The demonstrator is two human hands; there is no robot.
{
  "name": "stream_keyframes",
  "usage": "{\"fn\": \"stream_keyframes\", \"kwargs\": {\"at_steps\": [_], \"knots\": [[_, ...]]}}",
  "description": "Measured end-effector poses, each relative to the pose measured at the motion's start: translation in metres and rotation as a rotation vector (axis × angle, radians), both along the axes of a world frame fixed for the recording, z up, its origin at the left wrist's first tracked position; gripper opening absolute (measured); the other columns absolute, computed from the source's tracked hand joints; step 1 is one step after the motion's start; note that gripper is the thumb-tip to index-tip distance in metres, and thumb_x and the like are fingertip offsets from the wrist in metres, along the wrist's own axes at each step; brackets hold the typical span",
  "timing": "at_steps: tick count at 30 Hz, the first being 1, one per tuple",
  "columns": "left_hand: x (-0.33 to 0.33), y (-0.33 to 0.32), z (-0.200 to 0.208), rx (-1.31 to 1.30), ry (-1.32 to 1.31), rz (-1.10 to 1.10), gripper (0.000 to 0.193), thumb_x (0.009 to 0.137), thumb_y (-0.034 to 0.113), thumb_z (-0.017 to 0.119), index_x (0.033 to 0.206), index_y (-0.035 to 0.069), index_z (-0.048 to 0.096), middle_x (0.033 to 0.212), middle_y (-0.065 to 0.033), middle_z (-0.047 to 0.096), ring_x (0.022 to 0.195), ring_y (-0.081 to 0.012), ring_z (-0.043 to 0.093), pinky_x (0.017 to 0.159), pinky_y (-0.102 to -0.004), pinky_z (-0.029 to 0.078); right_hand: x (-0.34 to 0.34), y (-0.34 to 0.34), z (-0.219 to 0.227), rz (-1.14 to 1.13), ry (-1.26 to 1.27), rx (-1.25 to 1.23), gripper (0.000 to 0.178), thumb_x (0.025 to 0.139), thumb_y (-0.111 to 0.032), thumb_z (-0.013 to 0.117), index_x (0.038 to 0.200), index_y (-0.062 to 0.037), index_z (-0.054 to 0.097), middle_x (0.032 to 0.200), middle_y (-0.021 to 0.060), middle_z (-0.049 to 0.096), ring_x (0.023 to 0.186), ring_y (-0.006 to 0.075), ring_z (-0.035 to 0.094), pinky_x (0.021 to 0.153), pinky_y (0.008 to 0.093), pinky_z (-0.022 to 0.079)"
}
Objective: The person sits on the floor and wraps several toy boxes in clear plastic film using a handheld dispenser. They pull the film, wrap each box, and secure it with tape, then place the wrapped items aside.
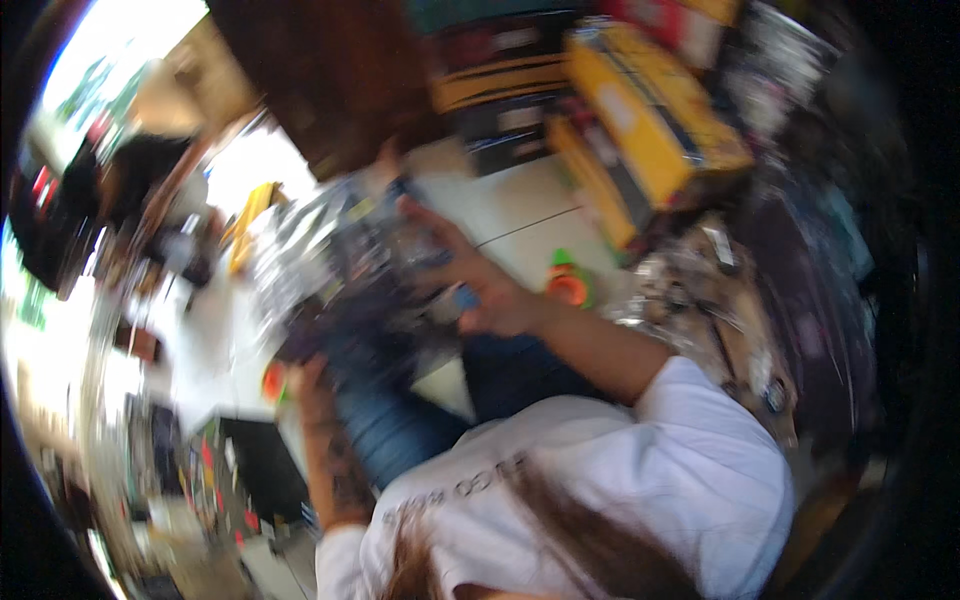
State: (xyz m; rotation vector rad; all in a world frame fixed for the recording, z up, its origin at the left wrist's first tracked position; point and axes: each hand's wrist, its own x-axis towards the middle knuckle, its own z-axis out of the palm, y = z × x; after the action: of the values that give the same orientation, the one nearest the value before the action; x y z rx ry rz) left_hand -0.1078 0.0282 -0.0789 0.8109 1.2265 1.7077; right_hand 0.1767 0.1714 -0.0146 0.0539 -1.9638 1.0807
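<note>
Across my lap lies a clear plastic bag [300, 245] with dark contents, too blurred to make out. My left hand [306, 378] is at the bag's near left corner, its fingers closed on the edge as far as the blur lets me see. Over the right side of the bag, my right hand [490, 290] is open, with fingers stretched out and apart. A small blue spot shows by its palm; I cannot tell what it is. Beneath the bag are my legs in blue jeans [385, 425].
Yellow boxes [655, 110] are stacked at the far right. An orange and green round thing [567, 285] sits on the tiled floor [530, 215] beside my right forearm; a similar one [273, 382] is by my left hand. Clear plastic wrapping [690, 290] covers items at right. A person [150, 190] is at far left.
</note>
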Motion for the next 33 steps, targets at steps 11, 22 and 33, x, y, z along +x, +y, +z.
{"fn": "stream_keyframes", "kwargs": {"at_steps": [11, 22, 33], "knots": [[0.065, 0.042, 0.161, 0.629, 0.127, 0.543, 0.061, 0.092, 0.043, 0.052, 0.138, 0.005, 0.040, 0.144, -0.0161, 0.038, 0.129, -0.0337, 0.041, 0.109, -0.0490, 0.035, 0.092, -0.023, 0.061, -0.296, -0.101, -0.020, 0.136, 0.051, -0.056, 0.087, 0.150, -0.0052, 0.009, 0.155, 0.0167, 0.012, 0.144, 0.0324, 0.010, 0.116, 0.0454, 0.007], [0.315, 0.101, 0.235, 0.529, -0.527, -0.808, 0.048, 0.092, 0.044, 0.050, 0.129, 0.015, 0.051, 0.114, -0.0077, 0.059, 0.102, -0.0251, 0.059, 0.087, -0.0481, 0.050, 0.313, -0.191, 0.193, -1.827, 0.165, -0.129, 0.046, 0.087, -0.034, 0.066, 0.123, -0.0054, 0.058, 0.113, 0.0055, 0.062, 0.101, 0.0165, 0.058, 0.089, 0.0298, 0.045], [0.525, 0.136, 0.232, -0.201, -0.023, -1.407, 0.087, 0.079, 0.074, 0.046, 0.132, 0.005, 0.042, 0.120, -0.0166, 0.057, 0.103, -0.0357, 0.061, 0.092, -0.0510, 0.045, 0.525, -0.258, 0.203, -1.674, 0.264, -0.768, 0.044, 0.089, -0.041, 0.062, 0.114, -0.0050, 0.063, 0.103, 0.0067, 0.067, 0.088, 0.0175, 0.064, 0.078, 0.0299, 0.051]]}}
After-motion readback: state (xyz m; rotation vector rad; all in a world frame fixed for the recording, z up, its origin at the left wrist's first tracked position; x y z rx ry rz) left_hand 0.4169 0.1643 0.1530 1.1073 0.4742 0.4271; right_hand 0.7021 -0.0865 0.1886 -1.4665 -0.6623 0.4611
